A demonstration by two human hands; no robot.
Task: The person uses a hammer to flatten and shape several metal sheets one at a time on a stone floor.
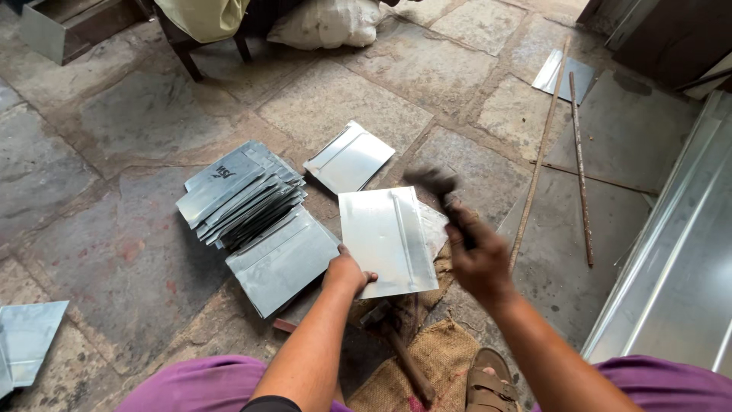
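We note a folded metal sheet (387, 240) lying flat on the stone floor (114, 130), directly ahead of the knees, its lower edge over a patch of burlap sacking (438, 358). A raised seam runs down its right half. The left hand (347, 273) pins its lower left corner, thumb on top, fingers underneath, forearm stretched straight forward. The right hand (476, 259) is closed around the handle of a hammer (438, 191), raised above the sheet's right edge; the head is blurred. The wrist is cocked back, forearm angled inward from the right. The two hands are apart, one on each side of the sheet.

Just left of the sheet we see a similar panel (282, 259), and beyond it a fanned stack of sheets (240, 191). A single sheet (349, 158) lies behind. A wooden-handled tool (404, 358) rests on the sacking, near a sandalled foot (488, 385). Two long rods (579, 175) lie to the right, beside large metal sheeting (679, 259).
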